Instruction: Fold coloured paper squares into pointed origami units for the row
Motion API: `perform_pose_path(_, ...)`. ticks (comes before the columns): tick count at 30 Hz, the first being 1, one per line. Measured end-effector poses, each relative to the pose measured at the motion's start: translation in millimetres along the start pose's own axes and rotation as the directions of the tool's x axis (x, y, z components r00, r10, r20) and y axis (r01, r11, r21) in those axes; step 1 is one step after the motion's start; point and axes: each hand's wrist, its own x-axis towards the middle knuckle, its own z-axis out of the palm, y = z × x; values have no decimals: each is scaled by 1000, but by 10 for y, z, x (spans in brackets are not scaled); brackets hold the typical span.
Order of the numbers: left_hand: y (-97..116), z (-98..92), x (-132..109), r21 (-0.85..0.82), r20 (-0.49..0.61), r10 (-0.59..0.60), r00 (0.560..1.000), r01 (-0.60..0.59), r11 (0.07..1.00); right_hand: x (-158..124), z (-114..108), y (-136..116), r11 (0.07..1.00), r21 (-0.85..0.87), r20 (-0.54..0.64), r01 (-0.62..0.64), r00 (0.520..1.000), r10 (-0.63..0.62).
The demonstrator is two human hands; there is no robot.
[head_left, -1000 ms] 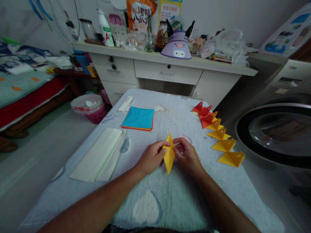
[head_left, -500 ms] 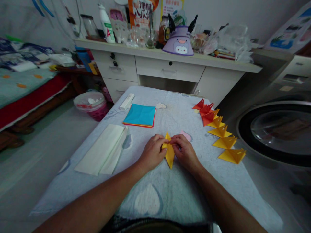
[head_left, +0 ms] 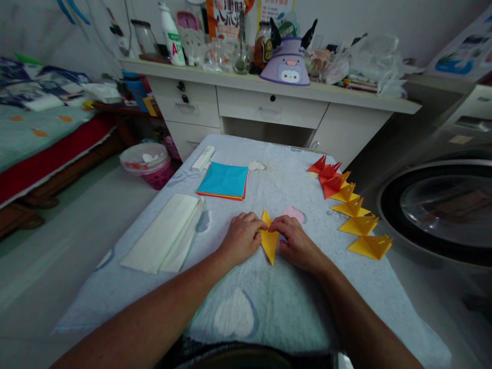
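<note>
A yellow origami paper [head_left: 270, 244], folded into a narrow kite-like diamond, lies on the cloth-covered table [head_left: 236, 312] in front of me. My left hand [head_left: 244, 236] pinches its left edge near the upper part, fingers curled. From the other side my right hand [head_left: 294, 240] presses thumb and fingertips on its right edge at the same height. The lower point of the paper faces me, and its top tip shows between the hands. Parts of both edges are hidden under the fingertips.
Folded yellow paper pieces [head_left: 371, 247] and red ones [head_left: 330, 182] form a row along the right side. A stack of square paper [head_left: 223, 180], blue on top, sits back left, near a white box [head_left: 203, 159] and a folded pale sheet [head_left: 161, 233]. Behind stands a cluttered desk [head_left: 246, 82].
Both hands stay on the yellow paper. My right hand's fingers have flattened slightly along its edge, and the diamond shows more fully. The whole view has shifted a little.
</note>
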Motion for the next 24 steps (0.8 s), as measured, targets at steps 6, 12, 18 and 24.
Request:
perform_pose_path(6, -25, -23, 4, -22, 22, 12, 1000, -12, 1000, -27, -93, 40, 998, 56, 62, 14, 998, -17)
perform_pose_path(12, -29, -44, 0, -13, 46, 25, 999, -24, 1000, -16, -122, 77, 993, 112, 56, 30, 998, -36)
perform_pose_path(18, -32, -73, -23, -2, 80, 35, 996, -35, 999, 16, -112, 74, 990, 136, 16, -22, 1000, 20)
perform_pose_path(24, -43, -81, -1, -48, 50, 54, 997, -51, 998, 23, -62, 92, 996, 77, -38, -37, 998, 40)
